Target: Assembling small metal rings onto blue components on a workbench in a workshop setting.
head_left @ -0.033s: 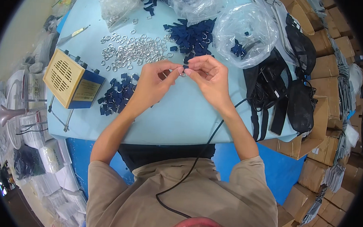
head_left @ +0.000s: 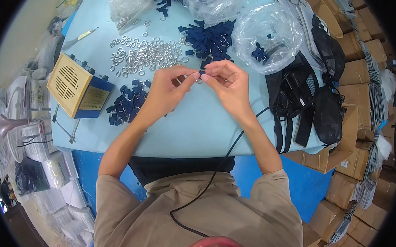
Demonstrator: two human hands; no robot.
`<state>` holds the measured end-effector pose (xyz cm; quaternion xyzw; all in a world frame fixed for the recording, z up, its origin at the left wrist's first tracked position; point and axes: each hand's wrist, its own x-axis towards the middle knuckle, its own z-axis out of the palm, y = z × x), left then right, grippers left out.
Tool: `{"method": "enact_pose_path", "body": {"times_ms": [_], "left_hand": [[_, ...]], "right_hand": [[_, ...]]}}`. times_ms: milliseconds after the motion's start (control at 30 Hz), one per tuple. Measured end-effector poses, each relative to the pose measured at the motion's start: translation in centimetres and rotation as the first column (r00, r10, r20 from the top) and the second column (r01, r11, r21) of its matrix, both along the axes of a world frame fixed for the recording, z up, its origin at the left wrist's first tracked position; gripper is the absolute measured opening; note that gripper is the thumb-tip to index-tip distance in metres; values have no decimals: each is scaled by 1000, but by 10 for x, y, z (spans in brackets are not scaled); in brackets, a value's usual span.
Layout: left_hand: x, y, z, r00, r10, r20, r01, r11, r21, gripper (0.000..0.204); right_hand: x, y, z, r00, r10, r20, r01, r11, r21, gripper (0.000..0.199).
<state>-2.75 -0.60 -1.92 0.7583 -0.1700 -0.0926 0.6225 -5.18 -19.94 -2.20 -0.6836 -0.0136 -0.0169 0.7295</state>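
1. Over the middle of the light blue desk (head_left: pixel 197 132), the left hand (head_left: pixel 166 92) and the right hand (head_left: pixel 229 85) meet, fingertips almost touching.
2. Both hands pinch one small piece (head_left: pixel 200 75) between them. It looks like a silver ring with a bit of dark blue strap, but it is too small to be sure.
3. Each grip is pressed together on that small piece, thumb against finger.
4. Just past the left hand lies a heap of silver rings (head_left: pixel 141 53).
5. Past the right hand lies a pile of dark blue strap bits (head_left: pixel 211 39).
6. Another pile of blue bits (head_left: pixel 127 104) sits near the left wrist.
7. A tan and blue box (head_left: pixel 76 88) stands at the left side of the desk.
8. Black straps (head_left: pixel 297 102) lie at the right side.
9. Clear plastic bags (head_left: pixel 269 35) rest at the far edge.
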Motion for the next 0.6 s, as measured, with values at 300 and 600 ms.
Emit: {"method": "enact_pose_path", "body": {"times_ms": [300,600], "left_hand": [[0,4,4,998,5,-69,-5,1000,-9,22],[2,6,5,988,-22,-152,3,992,-125,23]], "right_hand": [[-3,4,3,995,-14,-100,28,989,143,24],[-2,0,6,987,77,-139,-38,964,264,24]]}}
